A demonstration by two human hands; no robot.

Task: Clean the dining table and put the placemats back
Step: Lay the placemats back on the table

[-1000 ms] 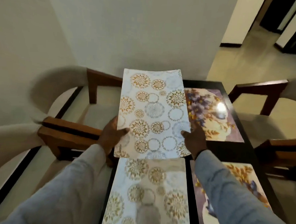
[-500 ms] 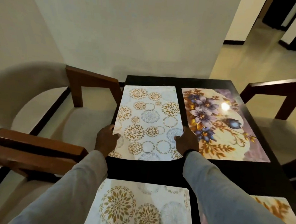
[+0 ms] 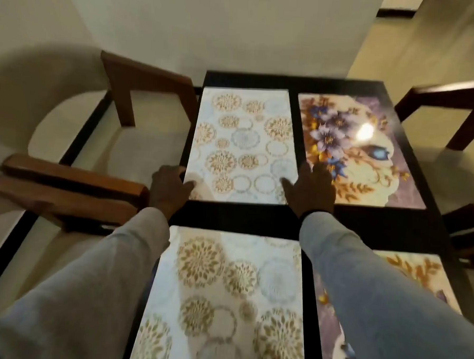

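far-left medallion placemat (image 3: 243, 144): white with gold circles, flat on the dark bench (image 3: 365, 221) | far-right floral placemat (image 3: 368, 164): purple blooms, just beside it | near medallion placemat (image 3: 224, 302): flat | near floral placemat (image 3: 417, 271): partly hidden

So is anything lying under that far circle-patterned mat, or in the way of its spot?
Nothing visible. The far circle-patterned mat lies flat on the dark table, with both hands at its near corners.
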